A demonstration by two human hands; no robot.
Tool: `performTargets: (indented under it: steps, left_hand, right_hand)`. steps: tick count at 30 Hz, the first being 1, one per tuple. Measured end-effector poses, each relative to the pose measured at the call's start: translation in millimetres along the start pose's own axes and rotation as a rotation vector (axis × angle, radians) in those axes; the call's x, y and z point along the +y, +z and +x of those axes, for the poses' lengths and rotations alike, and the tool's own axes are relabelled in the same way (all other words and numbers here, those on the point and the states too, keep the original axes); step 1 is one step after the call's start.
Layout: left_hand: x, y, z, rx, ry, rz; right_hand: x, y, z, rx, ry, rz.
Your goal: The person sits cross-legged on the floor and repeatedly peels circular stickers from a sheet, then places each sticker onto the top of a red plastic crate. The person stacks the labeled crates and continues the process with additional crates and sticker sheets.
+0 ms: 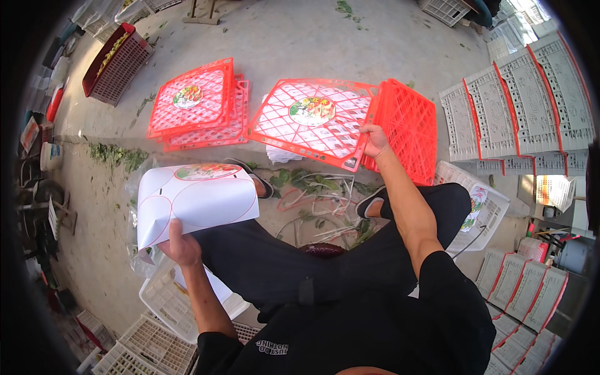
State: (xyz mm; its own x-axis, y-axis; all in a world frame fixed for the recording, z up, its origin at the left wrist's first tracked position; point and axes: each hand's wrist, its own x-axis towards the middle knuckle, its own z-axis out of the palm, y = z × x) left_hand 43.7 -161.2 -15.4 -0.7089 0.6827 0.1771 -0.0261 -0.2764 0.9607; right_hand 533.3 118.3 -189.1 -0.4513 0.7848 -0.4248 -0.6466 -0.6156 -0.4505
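Note:
My left hand (182,246) pinches the near edge of a curved white sheet of round labels (215,204), with thumb on top. A printed oval label still shows at the sheet's far end, while other outlined ovals are blank white. My right hand (376,141) grips the right edge of a red plastic lattice lid (276,133), which bears a round printed label (312,111) near its middle. White sheets (281,154) lie beneath this lid. To its right leans a stack of red lattice lids (415,126). Two or more labelled red lids (161,112) are stacked at the left.
Cut leaves and loose strapping (323,206) litter the concrete floor between my feet. A white basket (492,220) with printed labels stands by my right knee, another white basket (164,295) by my left. Grey crates (511,103) are stacked at right; a dark red crate (119,70) holds produce.

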Motion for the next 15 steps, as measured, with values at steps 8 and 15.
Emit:
performTargets:
  steps: [8, 15]
  left_hand:
    - [13, 14, 0, 0.012, -0.038, 0.053]
    - [44, 100, -12, -0.221, -0.018, 0.323]
  right_hand:
    - [-2, 38, -18, -0.03, -0.145, 0.149]
    - [-50, 150, -67, -0.393, -0.207, 0.356]
